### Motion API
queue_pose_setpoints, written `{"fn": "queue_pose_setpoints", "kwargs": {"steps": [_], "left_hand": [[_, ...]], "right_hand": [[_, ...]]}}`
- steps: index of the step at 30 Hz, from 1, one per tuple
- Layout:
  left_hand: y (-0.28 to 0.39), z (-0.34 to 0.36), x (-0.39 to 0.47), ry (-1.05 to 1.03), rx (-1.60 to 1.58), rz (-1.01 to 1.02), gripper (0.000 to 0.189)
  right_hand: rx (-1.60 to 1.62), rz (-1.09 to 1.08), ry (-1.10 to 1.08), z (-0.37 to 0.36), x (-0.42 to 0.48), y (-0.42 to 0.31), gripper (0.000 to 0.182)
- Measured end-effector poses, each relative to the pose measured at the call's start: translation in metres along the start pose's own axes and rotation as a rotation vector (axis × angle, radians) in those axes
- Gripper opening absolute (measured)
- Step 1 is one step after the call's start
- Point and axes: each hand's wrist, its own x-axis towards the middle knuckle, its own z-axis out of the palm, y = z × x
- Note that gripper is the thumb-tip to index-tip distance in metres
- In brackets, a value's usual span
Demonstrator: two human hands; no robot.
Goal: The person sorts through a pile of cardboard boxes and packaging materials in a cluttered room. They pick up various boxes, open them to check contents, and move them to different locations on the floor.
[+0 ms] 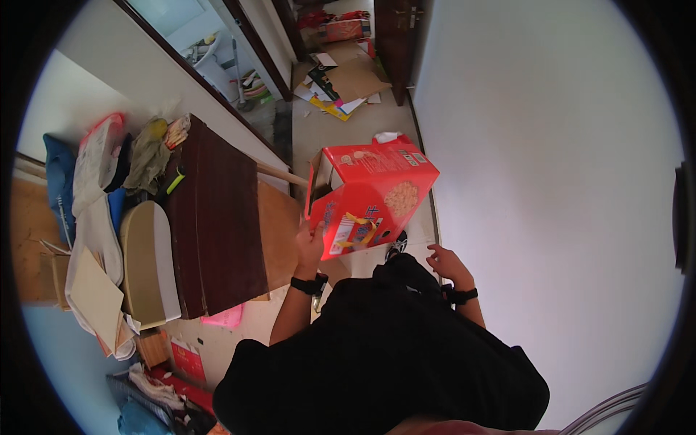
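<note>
A large red cardboard box [375,190], printed with a round food picture and bearing writing, is held up in front of me, with its open end facing left. My left hand [311,242] grips the box's lower left edge. A yellow ribbon-like strip [356,232] lies across its printed face. Off the box, to its lower right, my right hand [446,262] hangs near the white wall with fingers loosely bent and nothing in it. Both wrists wear black bands.
To the left stands a dark wooden cabinet [217,228] beside bags and cloths. Flattened cardboard [356,79] is heaped on the floor by the dark door [399,43]. A white wall [544,163] runs along my right. A red printed sheet [187,360] lies at lower left.
</note>
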Motion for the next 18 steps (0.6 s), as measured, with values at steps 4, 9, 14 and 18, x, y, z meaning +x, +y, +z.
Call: {"fn": "queue_pose_setpoints", "kwargs": {"steps": [4,9,14,18], "left_hand": [[0.010,0.002,0.055,0.131,0.132,0.209,0.021],[0.066,-0.008,0.097,0.237,-0.003,0.166,0.020],[0.060,-0.031,0.129,0.383,0.002,0.034,0.022],[0.059,-0.026,0.151,0.442,0.156,-0.030,0.022]], "right_hand": [[-0.034,-0.156,-0.067,-0.056,0.070,-0.022,0.043],[-0.142,-0.289,0.018,-0.109,0.146,-0.008,0.044],[-0.028,-0.092,-0.040,-0.148,0.188,-0.016,0.046],[-0.043,-0.084,-0.036,-0.157,0.215,-0.017,0.047]]}}
